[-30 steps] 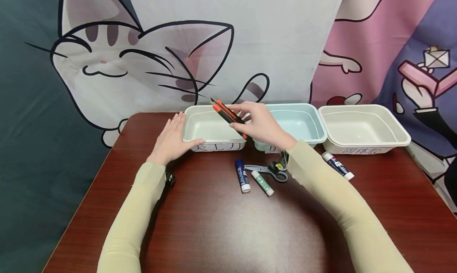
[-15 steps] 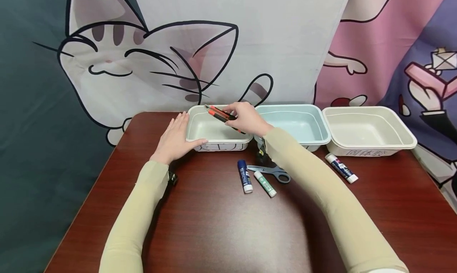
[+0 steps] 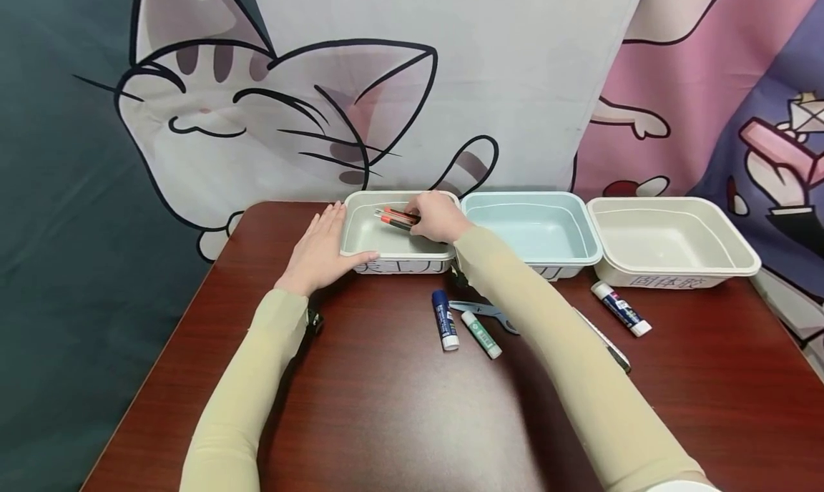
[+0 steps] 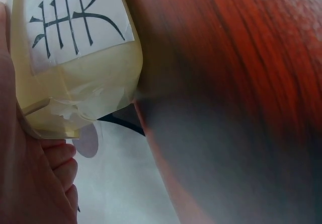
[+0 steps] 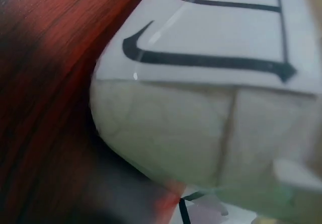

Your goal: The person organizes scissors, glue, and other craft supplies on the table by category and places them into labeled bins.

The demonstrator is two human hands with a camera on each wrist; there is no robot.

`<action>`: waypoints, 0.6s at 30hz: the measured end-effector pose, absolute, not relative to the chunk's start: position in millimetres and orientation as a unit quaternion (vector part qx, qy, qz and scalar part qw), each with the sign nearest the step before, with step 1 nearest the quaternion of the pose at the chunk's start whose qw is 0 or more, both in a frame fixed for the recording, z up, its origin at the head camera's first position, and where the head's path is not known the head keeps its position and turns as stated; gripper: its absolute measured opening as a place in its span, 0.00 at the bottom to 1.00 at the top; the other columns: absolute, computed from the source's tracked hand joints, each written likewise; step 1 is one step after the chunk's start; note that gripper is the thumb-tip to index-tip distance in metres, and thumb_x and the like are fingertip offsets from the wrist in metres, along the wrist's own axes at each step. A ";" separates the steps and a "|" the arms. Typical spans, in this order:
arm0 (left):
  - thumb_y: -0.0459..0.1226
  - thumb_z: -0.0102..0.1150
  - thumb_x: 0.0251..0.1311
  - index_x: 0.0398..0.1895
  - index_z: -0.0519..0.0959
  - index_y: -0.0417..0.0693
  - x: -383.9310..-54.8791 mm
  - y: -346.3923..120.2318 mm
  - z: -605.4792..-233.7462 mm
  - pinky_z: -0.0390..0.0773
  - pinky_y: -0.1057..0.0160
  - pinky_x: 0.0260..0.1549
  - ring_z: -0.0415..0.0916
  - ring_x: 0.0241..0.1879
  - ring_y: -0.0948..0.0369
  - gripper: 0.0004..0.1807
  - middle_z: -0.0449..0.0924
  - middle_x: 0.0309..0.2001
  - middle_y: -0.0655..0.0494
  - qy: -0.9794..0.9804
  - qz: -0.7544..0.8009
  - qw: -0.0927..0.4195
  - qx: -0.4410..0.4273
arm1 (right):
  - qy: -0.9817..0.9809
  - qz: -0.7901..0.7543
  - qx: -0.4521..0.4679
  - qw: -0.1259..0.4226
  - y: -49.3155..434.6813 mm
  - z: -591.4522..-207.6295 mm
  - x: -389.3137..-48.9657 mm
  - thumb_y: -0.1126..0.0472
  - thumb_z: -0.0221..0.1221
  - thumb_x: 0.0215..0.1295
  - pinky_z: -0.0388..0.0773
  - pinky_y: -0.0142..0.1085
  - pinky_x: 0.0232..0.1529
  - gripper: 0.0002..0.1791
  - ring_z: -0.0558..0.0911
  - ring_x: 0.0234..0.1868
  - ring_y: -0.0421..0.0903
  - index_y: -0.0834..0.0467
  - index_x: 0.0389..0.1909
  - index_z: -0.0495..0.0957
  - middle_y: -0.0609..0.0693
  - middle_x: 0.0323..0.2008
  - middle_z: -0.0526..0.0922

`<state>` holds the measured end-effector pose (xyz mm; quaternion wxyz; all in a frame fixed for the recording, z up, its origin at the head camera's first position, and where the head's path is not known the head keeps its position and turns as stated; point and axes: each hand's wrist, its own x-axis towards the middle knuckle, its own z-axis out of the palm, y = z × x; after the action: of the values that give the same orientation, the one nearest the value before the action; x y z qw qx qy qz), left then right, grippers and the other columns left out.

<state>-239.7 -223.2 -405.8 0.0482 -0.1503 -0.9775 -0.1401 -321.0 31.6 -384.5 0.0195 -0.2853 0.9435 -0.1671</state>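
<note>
My right hand reaches down into the left cream bin and grips orange-and-black utility knives, their tips pointing left. Most of their length lies hidden behind the fingers, and I cannot tell whether they touch the bin's floor. The left hand rests against the bin's left side, fingers straight, thumb along the front rim. In the left wrist view, that hand touches the labelled bin. The right wrist view shows only the bin's labelled wall close up, without the hand.
A light blue bin and another cream bin stand to the right. Before them lie a blue glue stick, a green one, scissors and another glue stick. A slim white-and-black object is partly behind the right forearm.
My right hand has moved left and down into the left bin with the utility knives. The left hand stays at the bin's side. The slim white-and-black object has come into sight.
</note>
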 end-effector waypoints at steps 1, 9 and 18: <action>0.79 0.50 0.53 0.81 0.46 0.36 -239.7 -223.0 -405.7 0.38 0.54 0.77 0.41 0.79 0.50 0.69 0.46 0.80 0.41 -0.978 -0.139 0.048 -0.150 | 0.945 -0.164 -0.282 0.017 31.0 -385.5 -321.1 0.62 0.73 0.57 0.76 0.44 0.52 0.20 0.82 0.46 0.48 0.55 0.53 0.87 0.48 0.43 0.87; 0.79 0.49 0.52 0.81 0.46 0.36 -239.3 -221.7 -405.6 0.37 0.56 0.76 0.40 0.79 0.51 0.69 0.46 0.80 0.42 -0.979 -0.132 0.045 -0.149 | 0.952 -0.147 -0.268 0.012 28.6 -388.7 -317.0 0.62 0.72 0.57 0.77 0.44 0.51 0.19 0.81 0.44 0.49 0.55 0.52 0.87 0.49 0.40 0.87; 0.78 0.50 0.53 0.81 0.46 0.35 -237.8 -221.4 -402.2 0.37 0.54 0.77 0.40 0.79 0.50 0.69 0.46 0.80 0.41 -0.978 -0.140 0.043 -0.147 | 0.951 -0.162 -0.263 0.012 28.7 -384.2 -315.9 0.60 0.70 0.62 0.79 0.43 0.54 0.23 0.83 0.52 0.50 0.60 0.58 0.84 0.54 0.52 0.86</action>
<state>-237.8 -221.4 -402.2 0.0431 -0.1474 -0.9781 -0.1404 -315.9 28.7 -384.2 0.0121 -0.2635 0.9509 -0.1618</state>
